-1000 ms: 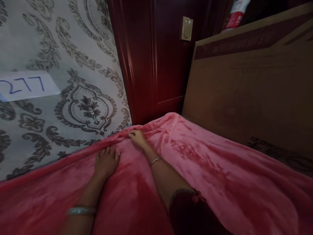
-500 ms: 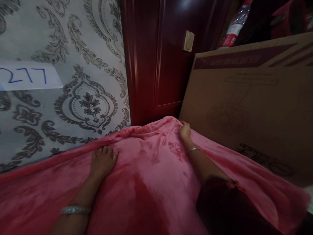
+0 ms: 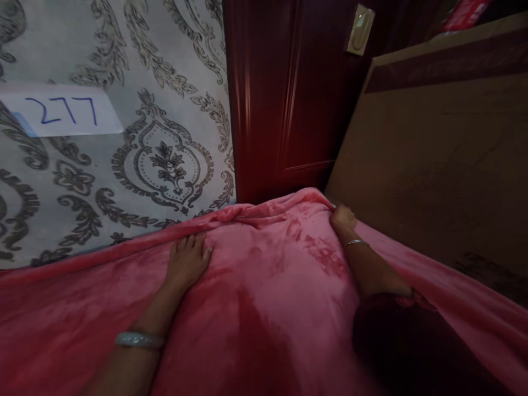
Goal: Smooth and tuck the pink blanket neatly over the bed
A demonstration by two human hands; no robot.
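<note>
There are two hands (image 3: 188,263) (image 3: 343,219), two bangles (image 3: 139,340) (image 3: 357,242), one blanket (image 3: 264,275), and one box (image 3: 429,143).

Pink-red plush blanket (image 3: 268,286) spread wide, its far edge bunched into folds along the wall (image 3: 173,159). Person's L hand (image 3: 190,261) lies palm down on it, fingers slightly apart; pale bangle (image 3: 140,340) on L wrist. R hand (image 3: 343,218) is at blanket's far edge, close to a big cardboard box (image 3: 437,148), fingers curled, grip detail unclear; thin silver bracelet (image 3: 357,242) & dark sleeve (image 3: 412,341) on R arm. Bkgd: wall w/ grey scroll pattern, paper label (image 3: 70,113) handwritten "277", glossy dk-red panel (image 3: 264,110) w/ gold-toned plate (image 3: 360,30).
</note>
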